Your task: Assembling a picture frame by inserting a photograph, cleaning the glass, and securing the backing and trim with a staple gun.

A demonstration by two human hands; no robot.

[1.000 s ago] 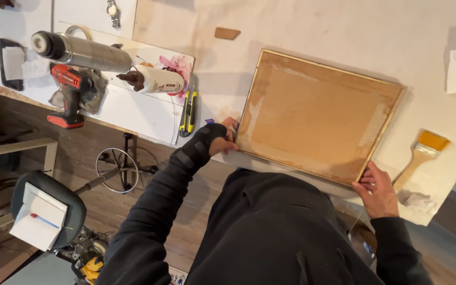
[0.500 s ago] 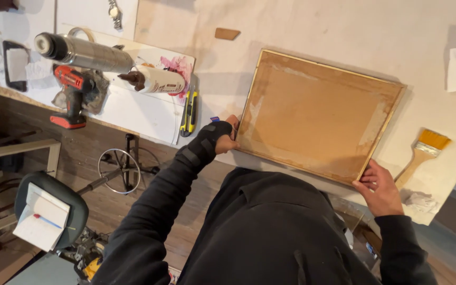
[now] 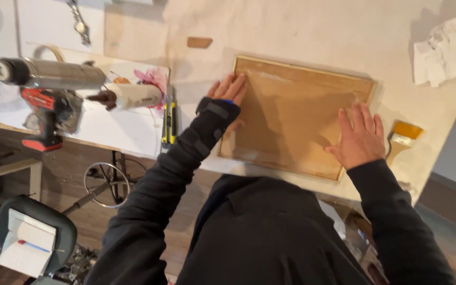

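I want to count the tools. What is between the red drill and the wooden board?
In the head view, between the red drill and the wooden board lie a glue bottle, a yellow knife and the person's left hand.

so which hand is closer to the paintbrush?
Right. The right hand lies flat on the wooden frame's right side, just beside the paintbrush. The left hand presses the frame's far left edge.
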